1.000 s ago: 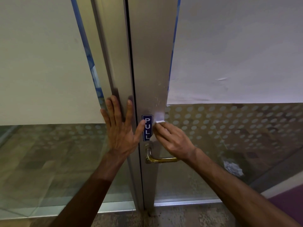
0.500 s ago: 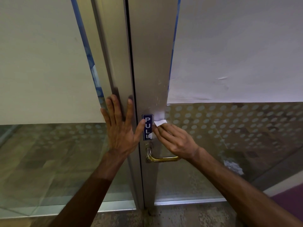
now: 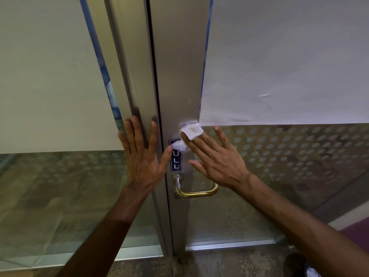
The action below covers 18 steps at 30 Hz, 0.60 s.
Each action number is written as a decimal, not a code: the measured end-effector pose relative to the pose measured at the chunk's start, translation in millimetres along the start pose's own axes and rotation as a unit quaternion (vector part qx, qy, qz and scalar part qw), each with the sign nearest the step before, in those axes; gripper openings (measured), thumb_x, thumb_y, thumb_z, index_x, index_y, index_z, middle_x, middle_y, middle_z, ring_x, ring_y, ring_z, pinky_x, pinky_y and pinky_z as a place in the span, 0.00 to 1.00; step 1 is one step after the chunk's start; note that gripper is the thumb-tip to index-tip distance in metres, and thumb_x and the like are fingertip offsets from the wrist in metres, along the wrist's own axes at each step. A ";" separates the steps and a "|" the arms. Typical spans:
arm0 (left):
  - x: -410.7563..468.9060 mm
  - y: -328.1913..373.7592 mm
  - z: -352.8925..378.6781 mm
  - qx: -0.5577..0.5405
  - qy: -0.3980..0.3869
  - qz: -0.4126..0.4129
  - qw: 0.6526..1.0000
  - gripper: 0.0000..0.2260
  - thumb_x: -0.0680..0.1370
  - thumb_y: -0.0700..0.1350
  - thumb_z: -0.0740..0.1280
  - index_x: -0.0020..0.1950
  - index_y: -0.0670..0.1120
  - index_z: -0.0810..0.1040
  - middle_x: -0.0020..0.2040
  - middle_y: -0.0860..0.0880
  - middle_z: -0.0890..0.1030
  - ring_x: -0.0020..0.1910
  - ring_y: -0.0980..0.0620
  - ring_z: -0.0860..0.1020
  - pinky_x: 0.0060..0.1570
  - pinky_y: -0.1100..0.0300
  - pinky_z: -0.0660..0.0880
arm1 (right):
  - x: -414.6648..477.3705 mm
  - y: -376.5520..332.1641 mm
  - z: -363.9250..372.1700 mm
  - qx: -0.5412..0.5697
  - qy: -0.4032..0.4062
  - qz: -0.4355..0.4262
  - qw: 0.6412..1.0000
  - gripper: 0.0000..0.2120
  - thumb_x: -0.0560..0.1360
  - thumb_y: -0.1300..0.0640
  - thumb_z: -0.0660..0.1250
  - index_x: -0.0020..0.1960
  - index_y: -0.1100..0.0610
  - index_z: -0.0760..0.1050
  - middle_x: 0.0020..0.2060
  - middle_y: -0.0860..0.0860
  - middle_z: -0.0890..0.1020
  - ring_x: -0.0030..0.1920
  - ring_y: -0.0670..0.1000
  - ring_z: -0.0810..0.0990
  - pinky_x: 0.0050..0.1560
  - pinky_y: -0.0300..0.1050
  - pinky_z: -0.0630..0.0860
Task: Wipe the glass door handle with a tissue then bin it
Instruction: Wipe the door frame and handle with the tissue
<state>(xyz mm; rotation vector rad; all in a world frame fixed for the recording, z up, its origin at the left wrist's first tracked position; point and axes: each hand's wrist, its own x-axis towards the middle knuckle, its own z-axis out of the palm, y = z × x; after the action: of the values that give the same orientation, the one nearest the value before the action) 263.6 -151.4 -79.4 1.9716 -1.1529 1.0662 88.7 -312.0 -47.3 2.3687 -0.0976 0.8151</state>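
A brass-coloured door handle (image 3: 196,192) sticks out of the metal door stile (image 3: 179,76), below a blue PULL sign (image 3: 175,162). My right hand (image 3: 216,159) lies flat with fingers spread, above the handle and clear of it. Its fingertips press a white tissue (image 3: 190,131) against the stile at the top of the sign. The tissue covers the sign's first letter. My left hand (image 3: 142,156) rests flat and empty on the neighbouring door's stile, thumb touching the sign's edge.
Frosted dotted glass (image 3: 289,156) fills the right door's lower pane, with pale paper (image 3: 279,56) covering the upper part. The left pane (image 3: 50,76) is papered too. Worn floor (image 3: 219,262) and a shoe (image 3: 297,263) show at the bottom. No bin is in view.
My right hand has opened from a curled grip near the handle to a flat spread palm, sliding the tissue up and left over the sign's top. The left hand stays put.
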 end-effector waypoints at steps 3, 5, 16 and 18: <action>0.1 -0.1 0.8 -0.003 -0.001 0.001 1.000 0.35 0.85 0.64 0.53 0.84 0.54 0.37 0.83 0.47 0.29 0.83 0.44 0.32 0.80 0.42 0.33 | -13.9 -10.4 5.3 0.011 -0.048 -0.041 0.998 0.34 0.86 0.37 0.48 0.84 0.56 0.48 0.84 0.55 0.51 0.83 0.53 0.46 0.81 0.59 0.33; 0.1 -0.4 0.5 0.000 -0.002 0.000 1.000 0.36 0.85 0.64 0.53 0.84 0.54 0.36 0.83 0.47 0.29 0.83 0.44 0.32 0.80 0.42 0.32 | -28.4 -17.8 8.5 0.024 -0.090 -0.085 0.992 0.35 0.85 0.36 0.47 0.83 0.57 0.50 0.82 0.55 0.52 0.83 0.54 0.45 0.81 0.59 0.33; 0.4 1.0 -4.3 -0.006 -0.014 -0.003 1.000 0.36 0.85 0.64 0.53 0.84 0.55 0.35 0.82 0.49 0.27 0.82 0.45 0.31 0.80 0.43 0.32 | -8.9 -1.5 -10.7 -0.015 -0.079 -0.076 0.994 0.37 0.84 0.33 0.43 0.84 0.56 0.47 0.84 0.54 0.50 0.83 0.53 0.47 0.80 0.60 0.33; -0.2 1.4 -5.6 -0.008 -0.018 -0.004 1.000 0.35 0.85 0.64 0.52 0.83 0.56 0.34 0.82 0.49 0.26 0.82 0.46 0.30 0.80 0.43 0.31 | -2.1 -3.1 -12.0 0.001 -0.061 -0.050 0.997 0.37 0.84 0.33 0.43 0.84 0.56 0.46 0.84 0.53 0.50 0.83 0.53 0.47 0.80 0.60 0.33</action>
<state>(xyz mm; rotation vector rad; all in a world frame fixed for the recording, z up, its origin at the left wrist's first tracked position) 260.4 -147.5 -76.7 1.9889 -1.1694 1.0174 81.4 -302.8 -42.8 2.4024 -0.0278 0.6230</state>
